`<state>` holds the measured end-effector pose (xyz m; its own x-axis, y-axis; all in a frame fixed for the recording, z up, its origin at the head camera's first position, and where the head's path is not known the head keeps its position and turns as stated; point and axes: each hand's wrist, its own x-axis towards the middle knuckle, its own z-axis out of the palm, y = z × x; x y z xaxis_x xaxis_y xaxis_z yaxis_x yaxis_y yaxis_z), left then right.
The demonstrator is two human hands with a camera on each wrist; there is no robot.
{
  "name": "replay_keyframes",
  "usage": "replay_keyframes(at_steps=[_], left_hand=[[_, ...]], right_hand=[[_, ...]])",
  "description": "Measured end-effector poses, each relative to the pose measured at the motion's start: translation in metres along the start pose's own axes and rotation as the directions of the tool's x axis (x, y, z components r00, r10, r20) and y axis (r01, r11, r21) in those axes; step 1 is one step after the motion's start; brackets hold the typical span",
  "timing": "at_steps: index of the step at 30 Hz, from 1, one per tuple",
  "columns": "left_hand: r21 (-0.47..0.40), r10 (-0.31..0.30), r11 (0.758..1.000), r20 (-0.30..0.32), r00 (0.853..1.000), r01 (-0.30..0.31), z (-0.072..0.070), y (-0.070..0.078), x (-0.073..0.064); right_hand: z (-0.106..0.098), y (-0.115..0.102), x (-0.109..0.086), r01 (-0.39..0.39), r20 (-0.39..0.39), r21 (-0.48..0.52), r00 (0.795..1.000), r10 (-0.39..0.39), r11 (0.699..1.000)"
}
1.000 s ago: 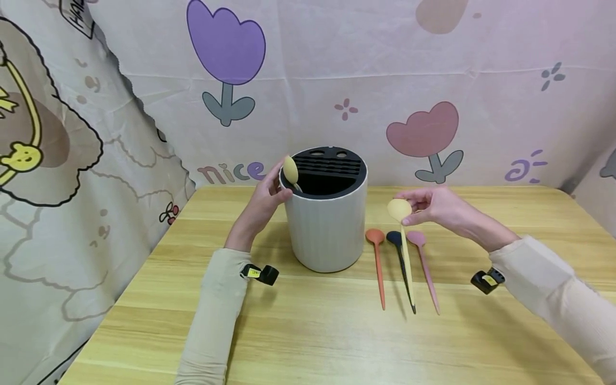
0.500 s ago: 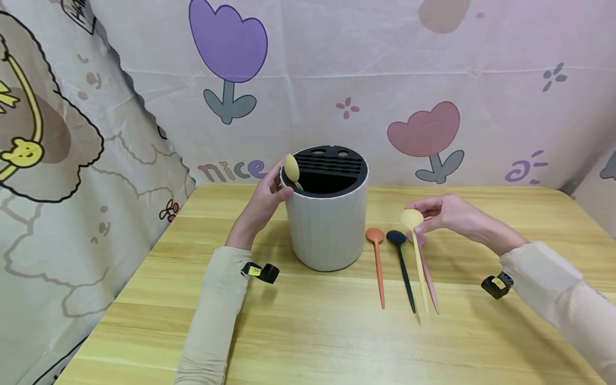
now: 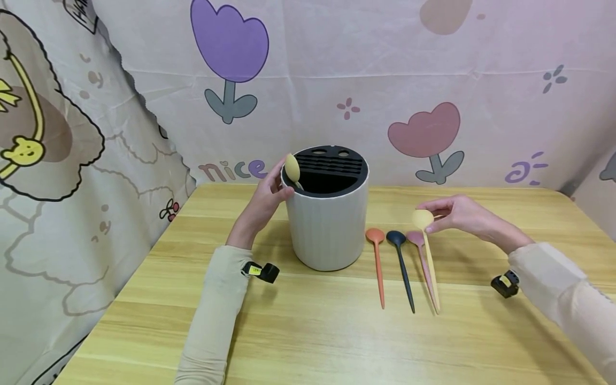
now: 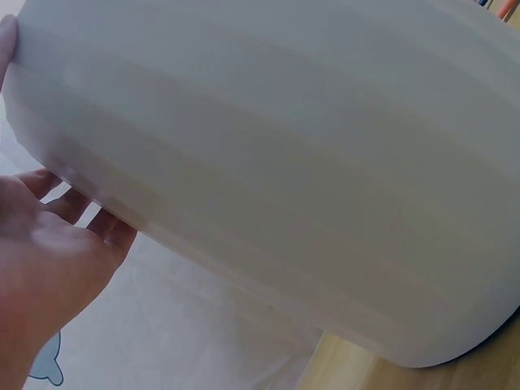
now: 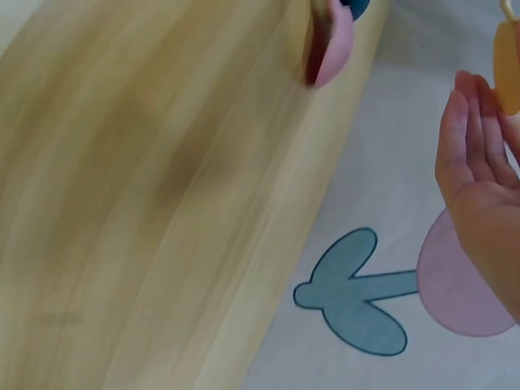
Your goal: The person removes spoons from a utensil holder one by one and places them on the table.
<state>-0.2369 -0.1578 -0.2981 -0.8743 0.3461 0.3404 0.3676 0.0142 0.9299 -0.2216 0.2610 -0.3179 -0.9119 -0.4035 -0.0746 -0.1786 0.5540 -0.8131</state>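
My right hand (image 3: 457, 215) pinches a pale yellow spoon (image 3: 423, 220) beside its bowl, with the handle slanting down in front of a pink spoon (image 3: 415, 238). In the right wrist view the yellow spoon (image 5: 505, 69) shows only partly, at the edge. My left hand (image 3: 264, 199) grips the left side of a ribbed white utensil holder (image 3: 326, 235), thumb in front. Its fingers (image 4: 77, 203) bend against the holder wall in the left wrist view. Another pale yellow spoon (image 3: 291, 169) stands in the holder, its bowl above the black rim.
An orange spoon (image 3: 375, 236) and a dark blue spoon (image 3: 397, 238) lie on the wooden table (image 3: 308, 331), between the holder and the pink spoon. The holder's black lid (image 3: 332, 168) has a large opening, slots and round holes. A printed cloth (image 3: 308, 91) hangs behind.
My right hand has moved right and slightly down with the yellow spoon, from over the dark blue spoon to over the pink one. The left hand stays on the holder.
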Motion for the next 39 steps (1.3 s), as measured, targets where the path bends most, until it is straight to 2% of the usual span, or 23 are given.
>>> replay_keyframes(at_steps=[8,17,27,39], left_hand=[[0.001,-0.002,1.0,0.008,1.0,0.002,0.001,0.001,0.0],[0.002,-0.01,1.0,0.006,1.0,0.01,0.0,0.002,0.001],[0.006,-0.01,1.0,-0.003,1.0,0.01,0.0,0.001,-0.001],[0.003,-0.006,1.0,-0.005,1.0,0.006,0.0,0.001,0.0]], right_hand=[[-0.006,0.012,-0.005,0.012,0.008,-0.038,1.0,-0.011,0.999],[-0.011,0.031,-0.009,-0.012,-0.01,-0.067,1.0,0.012,0.998],[-0.011,0.049,-0.005,0.001,0.051,-0.074,0.999,0.003,0.997],[-0.006,0.063,-0.002,-0.057,0.026,-0.076,0.998,0.059,0.996]])
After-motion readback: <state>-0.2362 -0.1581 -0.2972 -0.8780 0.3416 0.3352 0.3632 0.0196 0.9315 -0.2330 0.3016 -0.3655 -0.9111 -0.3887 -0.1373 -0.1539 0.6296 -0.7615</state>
